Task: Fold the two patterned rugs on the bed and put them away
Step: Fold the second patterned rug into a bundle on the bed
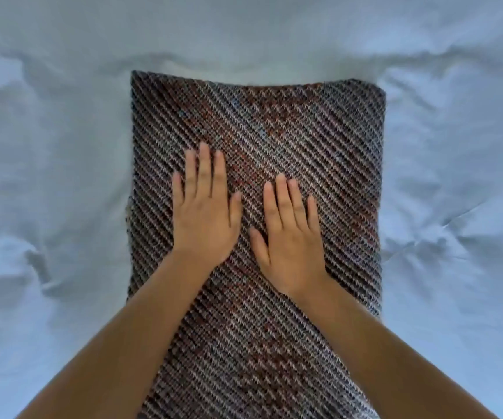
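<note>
Rug (289, 122) fabric lies directly under both hands, a folded rectangle of woven cloth with diagonal ribs in dark brown, grey, rust and a few pale blue flecks. The left hand (203, 213) rests palm down on it, flat and open, fingers straight and held close together, thumb tucked against the side of the palm; it grips nothing. The right hand (289, 234) lies just beside it, also flat and open, palm down, fingers together and pointing away from the person, thumb spread a little toward the left hand; it too holds nothing and only presses on the cloth. The left fingertips reach slightly farther forward than the right ones. A narrow strip of rug shows between the two hands. Both bare forearms run back from the hands across the near part of the rug to the bottom corners of the view.

Beyond the fingertips the rug extends to a straight far edge with rounded corners. Its long sides run well to the left of the left hand and well to the right of the right hand. Around the rug on every visible side lies the bed (47, 176), covered in a pale blue-white sheet with soft wrinkles and creases, heaviest out to either side of the hands.
</note>
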Available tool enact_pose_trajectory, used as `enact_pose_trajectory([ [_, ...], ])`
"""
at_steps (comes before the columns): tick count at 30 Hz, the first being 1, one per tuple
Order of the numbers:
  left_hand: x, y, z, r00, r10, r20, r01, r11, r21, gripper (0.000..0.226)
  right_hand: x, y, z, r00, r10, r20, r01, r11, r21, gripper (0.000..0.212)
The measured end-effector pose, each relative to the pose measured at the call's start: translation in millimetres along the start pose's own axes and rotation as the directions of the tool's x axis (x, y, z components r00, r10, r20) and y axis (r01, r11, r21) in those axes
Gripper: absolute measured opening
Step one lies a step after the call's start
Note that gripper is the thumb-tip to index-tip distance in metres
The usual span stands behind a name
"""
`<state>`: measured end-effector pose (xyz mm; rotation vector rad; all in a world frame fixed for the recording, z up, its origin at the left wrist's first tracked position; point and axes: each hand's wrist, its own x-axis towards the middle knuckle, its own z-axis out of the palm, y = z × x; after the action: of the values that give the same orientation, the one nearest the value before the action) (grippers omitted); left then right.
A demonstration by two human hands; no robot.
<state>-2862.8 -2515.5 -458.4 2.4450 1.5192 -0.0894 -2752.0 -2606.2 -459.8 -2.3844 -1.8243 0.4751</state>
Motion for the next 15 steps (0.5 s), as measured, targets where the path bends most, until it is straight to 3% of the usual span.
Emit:
enact_pose_trajectory([
  [2,-46,-3,11,0.997,0.004,0.071,-0.004,1.000,0.006,0.065,-21,16,10,0.996,0.032,0.082,-0.030,0.999,-0.031,0.064],
  [5,-84,-49,20,0.970,-0.194,0.145,0.188,0.981,0.052,0.074,-36,55,12,0.988,0.138,0.070,-0.132,0.987,-0.092,0.068],
  [9,-84,-73,23,0.946,-0.250,0.207,0.235,0.967,0.094,0.078,-43,58,9,0.962,0.268,0.044,-0.258,0.953,-0.160,0.074],
  [12,-89,-50,14,0.955,-0.257,0.148,0.250,0.966,0.063,0.075,-59,24,6,0.920,0.392,-0.022,-0.392,0.919,-0.044,0.073],
  [15,-149,-17,15,0.999,-0.047,0.001,0.047,0.999,-0.024,0.068,-129,-29,23,0.993,0.115,-0.005,-0.115,0.993,0.002,0.068],
])
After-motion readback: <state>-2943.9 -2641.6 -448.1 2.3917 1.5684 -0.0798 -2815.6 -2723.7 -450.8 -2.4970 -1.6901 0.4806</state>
